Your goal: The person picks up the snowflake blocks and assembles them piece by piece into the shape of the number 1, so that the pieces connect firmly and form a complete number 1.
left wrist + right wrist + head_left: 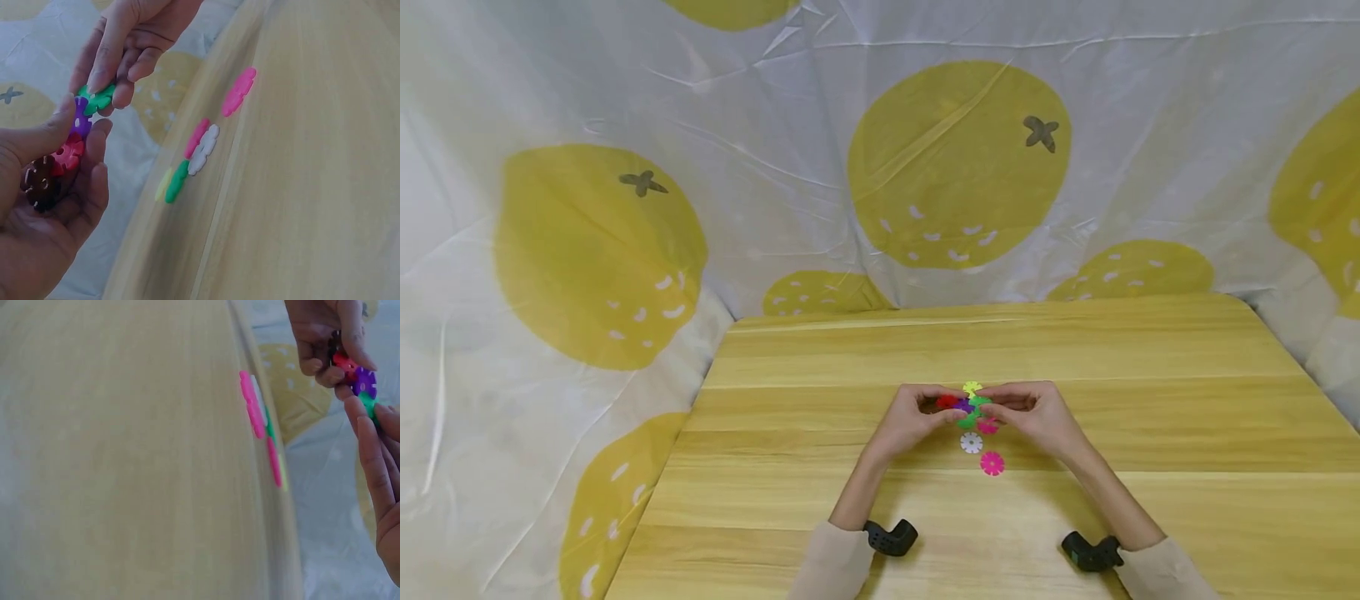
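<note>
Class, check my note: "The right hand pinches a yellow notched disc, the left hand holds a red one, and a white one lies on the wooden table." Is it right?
Not quite: the right hand pinches a green notched disc, not a yellow one, as the left wrist view shows. The left hand holds a red notched disc, and a white notched disc lies on the wooden table.

The head view is overlooking the yellowish wood-grain table (760, 492) toward its far edge; lower, nearer wrist views are sharing colourful notched discs (204, 150).
</note>
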`<state>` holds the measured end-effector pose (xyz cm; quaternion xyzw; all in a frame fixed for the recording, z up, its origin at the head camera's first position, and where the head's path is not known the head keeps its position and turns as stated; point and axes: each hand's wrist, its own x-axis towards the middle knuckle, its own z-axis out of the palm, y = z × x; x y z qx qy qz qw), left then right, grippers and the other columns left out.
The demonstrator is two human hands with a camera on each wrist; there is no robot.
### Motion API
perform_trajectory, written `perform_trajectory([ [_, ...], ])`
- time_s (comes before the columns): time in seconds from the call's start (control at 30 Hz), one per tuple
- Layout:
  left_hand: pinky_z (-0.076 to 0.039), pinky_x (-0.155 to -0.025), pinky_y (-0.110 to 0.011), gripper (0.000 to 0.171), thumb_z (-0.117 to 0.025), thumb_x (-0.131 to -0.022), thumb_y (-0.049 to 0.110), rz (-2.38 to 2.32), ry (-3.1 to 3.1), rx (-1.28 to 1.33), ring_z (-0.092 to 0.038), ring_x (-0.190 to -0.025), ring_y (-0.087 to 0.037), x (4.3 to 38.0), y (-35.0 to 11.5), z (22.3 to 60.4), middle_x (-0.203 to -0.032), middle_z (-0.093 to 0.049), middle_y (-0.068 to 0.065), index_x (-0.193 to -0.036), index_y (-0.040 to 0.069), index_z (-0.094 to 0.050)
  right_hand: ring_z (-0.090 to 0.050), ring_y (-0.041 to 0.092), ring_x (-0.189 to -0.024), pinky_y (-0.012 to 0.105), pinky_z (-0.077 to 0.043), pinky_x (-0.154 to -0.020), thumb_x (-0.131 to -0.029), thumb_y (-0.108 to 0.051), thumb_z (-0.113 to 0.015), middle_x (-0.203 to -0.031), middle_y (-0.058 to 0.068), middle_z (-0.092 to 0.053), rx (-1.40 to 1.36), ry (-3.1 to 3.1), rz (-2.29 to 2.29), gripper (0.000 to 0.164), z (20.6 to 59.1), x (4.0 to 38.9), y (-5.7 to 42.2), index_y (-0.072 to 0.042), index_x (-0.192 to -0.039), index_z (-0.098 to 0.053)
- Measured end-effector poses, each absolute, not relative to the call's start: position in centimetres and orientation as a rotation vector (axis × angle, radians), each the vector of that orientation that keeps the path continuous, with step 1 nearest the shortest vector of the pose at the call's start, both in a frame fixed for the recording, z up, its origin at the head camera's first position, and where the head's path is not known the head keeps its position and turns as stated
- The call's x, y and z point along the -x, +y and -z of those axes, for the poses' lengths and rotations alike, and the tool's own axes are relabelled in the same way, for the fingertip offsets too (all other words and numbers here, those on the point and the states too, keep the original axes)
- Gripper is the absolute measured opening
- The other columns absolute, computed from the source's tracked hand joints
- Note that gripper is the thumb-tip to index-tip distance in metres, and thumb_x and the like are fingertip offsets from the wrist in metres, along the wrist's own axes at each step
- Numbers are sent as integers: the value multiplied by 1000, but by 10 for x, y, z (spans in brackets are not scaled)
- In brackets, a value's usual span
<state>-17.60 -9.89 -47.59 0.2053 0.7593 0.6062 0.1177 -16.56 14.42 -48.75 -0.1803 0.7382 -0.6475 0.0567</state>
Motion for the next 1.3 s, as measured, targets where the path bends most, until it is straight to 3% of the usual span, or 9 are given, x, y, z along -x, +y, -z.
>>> perform_trajectory([
  [0.17,-53,-78,-20,28,-74,-97,20,-1681,2272,-589,-63,-91,-11,175,-94,478,-122,-75,-14,-122,6,-75,-79,25,-88,30,-64,-77,-97,-13,-74,-101,23,-78,472,2226,1931,28,488,166,148,2,-120,-74],
  [0.4,-54,-101,-34,35,-80,-92,19,-1563,2493,-591,-66,-119,-17,173,-92,474,-127,-74,-3,-126,11,-73,-79,33,-86,31,-64,-76,-96,-13,-75,-95,21,-79,456,2172,1942,31,486,170,142,5,-121,-71],
  [0.67,-58,-92,-23,40,-82,-87,6,-1511,2630,-880,-73,-106,-21,170,-84,471,-117,-78,-12,-125,3,-73,-79,17,-87,27,-63,-75,-94,-14,-78,-105,22,-78,367,2198,1977,31,486,167,133,6,-117,-73],
  [0.93,-55,-79,-17,34,-80,-89,6,-1537,2615,-743,-67,-94,-15,171,-92,472,-111,-78,-10,-123,4,-75,-76,24,-96,25,-61,-83,-94,-12,-76,-112,24,-76,577,2151,1740,33,486,172,153,2,-123,-71],
  [1.07,-57,-88,-22,35,-82,-89,9,-1559,2589,-675,-72,-106,-19,173,-95,470,-118,-77,-10,-122,2,-75,-74,20,-90,26,-60,-79,-92,-10,-78,-110,23,-76,717,2058,1565,31,492,177,167,2,-120,-73],
  [1.3,-57,-90,-22,36,-84,-88,13,-1550,2579,-651,-71,-111,-18,175,-100,474,-123,-77,-7,-122,5,-76,-66,11,-78,24,-57,-72,-87,-8,-82,-96,23,-75,881,2023,1449,25,501,179,170,1,-110,-77],
])
